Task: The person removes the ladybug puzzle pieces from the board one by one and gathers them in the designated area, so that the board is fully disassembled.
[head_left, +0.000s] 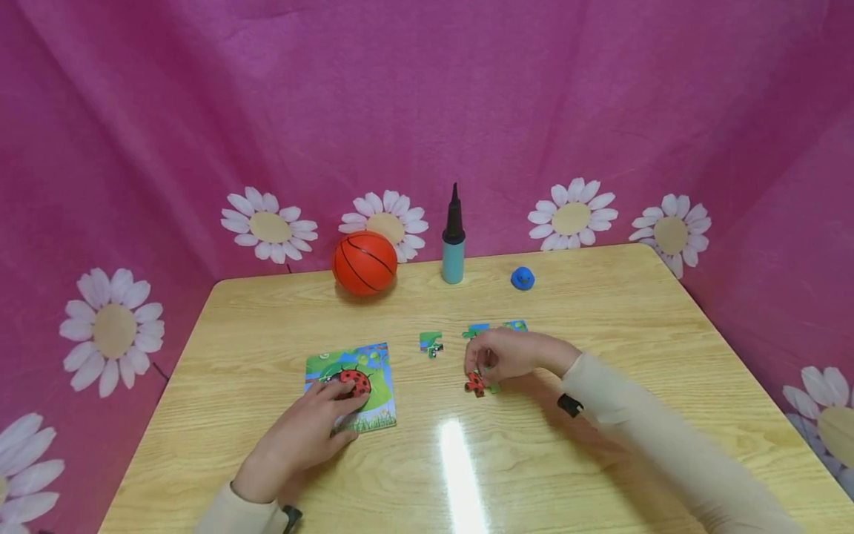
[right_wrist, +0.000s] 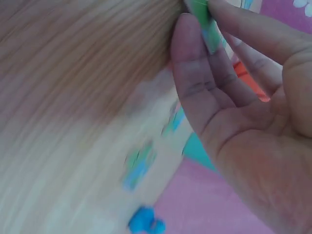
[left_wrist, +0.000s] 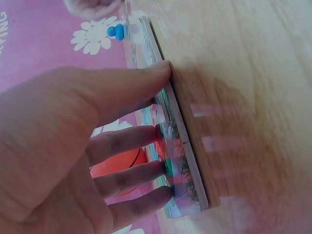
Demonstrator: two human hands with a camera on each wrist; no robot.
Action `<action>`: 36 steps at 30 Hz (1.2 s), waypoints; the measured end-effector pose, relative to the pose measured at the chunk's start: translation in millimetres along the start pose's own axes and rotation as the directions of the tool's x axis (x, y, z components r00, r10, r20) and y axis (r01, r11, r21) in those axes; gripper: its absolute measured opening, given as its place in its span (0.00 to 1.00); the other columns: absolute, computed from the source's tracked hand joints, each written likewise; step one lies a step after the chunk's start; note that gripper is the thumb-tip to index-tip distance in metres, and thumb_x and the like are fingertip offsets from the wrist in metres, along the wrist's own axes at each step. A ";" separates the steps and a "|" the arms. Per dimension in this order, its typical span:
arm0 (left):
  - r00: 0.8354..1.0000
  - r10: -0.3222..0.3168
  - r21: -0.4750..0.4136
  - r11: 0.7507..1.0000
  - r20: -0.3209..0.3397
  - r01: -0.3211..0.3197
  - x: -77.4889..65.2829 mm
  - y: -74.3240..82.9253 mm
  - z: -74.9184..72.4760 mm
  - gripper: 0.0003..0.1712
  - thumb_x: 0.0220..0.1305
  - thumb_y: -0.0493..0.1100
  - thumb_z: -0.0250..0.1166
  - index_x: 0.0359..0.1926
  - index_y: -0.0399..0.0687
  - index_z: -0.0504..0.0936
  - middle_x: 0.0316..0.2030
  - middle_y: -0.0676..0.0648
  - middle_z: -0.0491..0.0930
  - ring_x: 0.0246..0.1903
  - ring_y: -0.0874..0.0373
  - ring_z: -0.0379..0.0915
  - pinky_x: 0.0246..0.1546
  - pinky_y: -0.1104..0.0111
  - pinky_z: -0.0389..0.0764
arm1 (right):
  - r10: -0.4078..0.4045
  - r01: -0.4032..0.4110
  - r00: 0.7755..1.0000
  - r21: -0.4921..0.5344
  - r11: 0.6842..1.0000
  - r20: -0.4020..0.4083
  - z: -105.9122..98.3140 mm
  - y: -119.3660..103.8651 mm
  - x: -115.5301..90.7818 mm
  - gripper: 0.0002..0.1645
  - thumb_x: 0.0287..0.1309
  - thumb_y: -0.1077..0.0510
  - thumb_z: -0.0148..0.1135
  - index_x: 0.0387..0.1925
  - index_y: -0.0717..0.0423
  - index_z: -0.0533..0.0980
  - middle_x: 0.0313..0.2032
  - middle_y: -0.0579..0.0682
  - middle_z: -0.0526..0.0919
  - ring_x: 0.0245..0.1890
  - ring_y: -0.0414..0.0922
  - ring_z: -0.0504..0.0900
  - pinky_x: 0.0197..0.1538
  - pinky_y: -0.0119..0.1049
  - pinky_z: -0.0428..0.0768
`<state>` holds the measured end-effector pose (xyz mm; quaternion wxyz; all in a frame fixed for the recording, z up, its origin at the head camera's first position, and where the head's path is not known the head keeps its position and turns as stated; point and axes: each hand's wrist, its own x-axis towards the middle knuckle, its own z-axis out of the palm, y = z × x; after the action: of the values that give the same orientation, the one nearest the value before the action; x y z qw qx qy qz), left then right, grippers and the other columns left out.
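Note:
A square ladybug picture puzzle (head_left: 376,397) lies at the left of the table. My left hand (head_left: 303,434) rests on it, fingertips on the picture and thumb at its near edge (left_wrist: 187,146). Further right, my right hand (head_left: 510,354) pinches a puzzle piece (head_left: 475,383) with red, black-spotted and green parts, low over the table. In the right wrist view the piece (right_wrist: 201,17) shows green between thumb and fingers. Between the hands lies a loose green and blue piece (head_left: 431,343). Behind the right hand are more pieces (head_left: 479,328), partly hidden by it.
An orange-red toy basketball (head_left: 365,263) sits at the back left of the wooden table (head_left: 267,319). Beside it stands a teal and black hand pump (head_left: 453,256). A small blue toy duck (head_left: 523,279) is at the back right, before a pink flowered curtain (head_left: 467,111).

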<state>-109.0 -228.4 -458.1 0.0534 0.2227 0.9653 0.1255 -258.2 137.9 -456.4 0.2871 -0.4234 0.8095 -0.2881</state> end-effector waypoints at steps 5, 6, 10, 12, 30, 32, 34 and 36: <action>1.000 0.013 0.015 1.000 -0.007 -0.013 -0.6 -1.1 0.3 0.28 0.64 0.48 0.76 0.65 0.50 0.84 0.66 0.39 0.79 0.67 0.35 0.73 0.73 0.39 0.68 | 0.023 -0.025 0.999 -0.075 0.997 -0.033 -9.7 10.8 -33.8 0.13 0.59 0.72 0.71 0.42 0.55 0.82 0.36 0.52 0.85 0.33 0.39 0.78 0.38 0.29 0.78; 1.000 0.014 0.016 1.000 -0.008 -0.013 -0.8 -1.2 0.3 0.28 0.64 0.48 0.76 0.65 0.50 0.84 0.66 0.38 0.79 0.67 0.35 0.73 0.72 0.40 0.69 | 0.028 -0.032 0.999 -0.092 0.995 -0.044 -11.4 12.9 -39.9 0.13 0.59 0.71 0.72 0.41 0.54 0.82 0.36 0.51 0.84 0.33 0.39 0.77 0.38 0.29 0.78; 1.000 0.019 0.016 1.000 -0.015 -0.019 -1.4 -0.8 -0.4 0.28 0.64 0.48 0.76 0.64 0.49 0.85 0.66 0.36 0.80 0.67 0.33 0.73 0.71 0.40 0.70 | 0.033 -0.043 0.996 -0.120 0.992 -0.081 -14.6 24.5 -58.8 0.13 0.59 0.70 0.73 0.41 0.53 0.82 0.34 0.50 0.84 0.32 0.38 0.75 0.37 0.28 0.76; 1.000 0.013 0.009 1.000 -0.015 -0.013 -1.7 -0.1 -1.0 0.28 0.63 0.47 0.77 0.63 0.48 0.85 0.66 0.36 0.80 0.67 0.33 0.73 0.72 0.40 0.70 | 0.021 -0.034 0.995 -0.126 0.991 -0.099 -15.3 29.1 -64.8 0.13 0.58 0.70 0.73 0.41 0.53 0.82 0.34 0.51 0.84 0.31 0.37 0.75 0.37 0.29 0.76; 1.000 -0.010 0.000 1.000 -0.009 0.010 -2.7 -0.9 2.7 0.28 0.65 0.48 0.76 0.65 0.51 0.84 0.68 0.37 0.78 0.70 0.33 0.70 0.70 0.43 0.74 | 0.043 -0.063 0.982 -0.101 0.993 -0.183 -17.8 44.6 -71.1 0.10 0.60 0.66 0.74 0.42 0.55 0.84 0.32 0.51 0.80 0.31 0.43 0.74 0.36 0.30 0.73; 1.000 -0.013 0.001 1.000 -0.010 0.013 -2.8 -1.0 3.2 0.28 0.65 0.48 0.76 0.65 0.51 0.84 0.68 0.38 0.78 0.70 0.34 0.70 0.70 0.44 0.74 | 0.053 -0.073 0.981 -0.105 0.992 -0.185 -17.8 46.8 -70.4 0.10 0.60 0.66 0.74 0.42 0.54 0.83 0.32 0.50 0.80 0.32 0.43 0.74 0.36 0.30 0.73; 1.000 -0.014 0.002 1.000 -0.012 0.014 -3.0 -1.0 3.7 0.28 0.64 0.48 0.76 0.65 0.51 0.84 0.69 0.38 0.78 0.70 0.34 0.70 0.70 0.44 0.74 | 0.066 -0.092 0.978 -0.125 0.988 -0.198 -18.2 48.4 -69.5 0.10 0.60 0.69 0.73 0.40 0.54 0.83 0.33 0.48 0.81 0.33 0.43 0.74 0.38 0.30 0.73; 1.000 -0.016 0.005 1.000 -0.017 0.016 -3.1 -1.0 4.3 0.29 0.64 0.49 0.76 0.65 0.52 0.84 0.69 0.39 0.78 0.70 0.35 0.70 0.69 0.44 0.75 | 0.074 -0.106 0.975 -0.143 0.984 -0.211 -18.7 49.9 -68.4 0.11 0.59 0.71 0.71 0.39 0.53 0.83 0.33 0.47 0.81 0.33 0.43 0.74 0.39 0.30 0.74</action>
<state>-105.9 -229.6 -462.3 0.0456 0.2140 0.9678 0.1244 -264.8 224.0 -464.2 0.1818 -0.3750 0.8729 -0.2538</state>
